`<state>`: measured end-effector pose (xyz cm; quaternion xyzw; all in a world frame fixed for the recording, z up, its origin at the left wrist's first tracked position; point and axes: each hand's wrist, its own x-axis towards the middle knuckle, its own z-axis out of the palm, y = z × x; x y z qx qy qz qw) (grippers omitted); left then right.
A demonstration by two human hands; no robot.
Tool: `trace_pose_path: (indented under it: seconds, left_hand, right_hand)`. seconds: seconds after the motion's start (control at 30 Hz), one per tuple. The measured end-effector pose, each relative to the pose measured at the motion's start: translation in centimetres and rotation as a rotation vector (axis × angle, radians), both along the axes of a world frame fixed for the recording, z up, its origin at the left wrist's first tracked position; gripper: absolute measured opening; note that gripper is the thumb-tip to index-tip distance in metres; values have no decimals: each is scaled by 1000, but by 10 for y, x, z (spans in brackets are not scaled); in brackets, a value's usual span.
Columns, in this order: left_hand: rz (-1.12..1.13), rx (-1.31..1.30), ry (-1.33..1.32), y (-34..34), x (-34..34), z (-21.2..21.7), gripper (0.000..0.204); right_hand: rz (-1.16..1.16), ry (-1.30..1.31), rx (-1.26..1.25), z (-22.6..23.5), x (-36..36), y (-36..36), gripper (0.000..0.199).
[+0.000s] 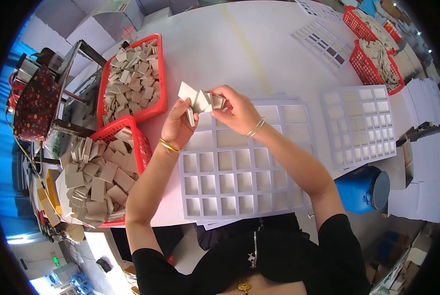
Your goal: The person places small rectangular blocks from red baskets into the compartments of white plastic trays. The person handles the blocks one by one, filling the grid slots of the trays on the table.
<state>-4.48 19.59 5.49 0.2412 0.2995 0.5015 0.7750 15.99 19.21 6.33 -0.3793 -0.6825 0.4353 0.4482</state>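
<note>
My left hand [177, 125] is closed around several small beige tiles [200, 101], which fan out between thumb and fingers. The fingers of my right hand [240, 113] are closed on more of these tiles, at the right side of the bunch. Both hands meet above the far left part of a white grid tray [242, 215]. The tray has rows of square compartments, with larger ones at the far side. Pale pieces or a pale backing show in the compartments; I cannot tell which.
Left of my arms stand a far red basket [164, 73] and a near red basket [143, 147], both heaped with beige tiles. Another grid tray [335, 162] lies at the right. Beyond it are a sample sheet [323, 44] and a red basket [360, 66]. A blue barrel [350, 189] stands beside the table.
</note>
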Motion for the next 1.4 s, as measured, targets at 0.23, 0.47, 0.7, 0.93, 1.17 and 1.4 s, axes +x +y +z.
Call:
trace_pose_path:
  seconds: [0.23, 0.47, 0.7, 0.93, 1.17, 1.4]
  left_hand:
    - [58, -46, 48, -42, 48, 0, 21]
    - [298, -20, 163, -65, 78, -9, 7]
    - [457, -200, 37, -72, 43, -30, 7]
    - [313, -328, 139, -113, 25, -41, 6]
    - [284, -230, 162, -130, 22, -46, 9]
    - [119, -15, 501, -136, 20, -44, 20]
  right_hand:
    - [-126, -279, 166, 6, 23, -38, 38]
    - [-145, -281, 96, -1, 28, -45, 42]
    - [117, -511, 195, -27, 56, -61, 23]
    - [252, -543, -174, -39, 64, -69, 16]
    - [284, -649, 78, -46, 59, -66, 18]
    - [-12, -556, 318, -26, 37, -68, 36]
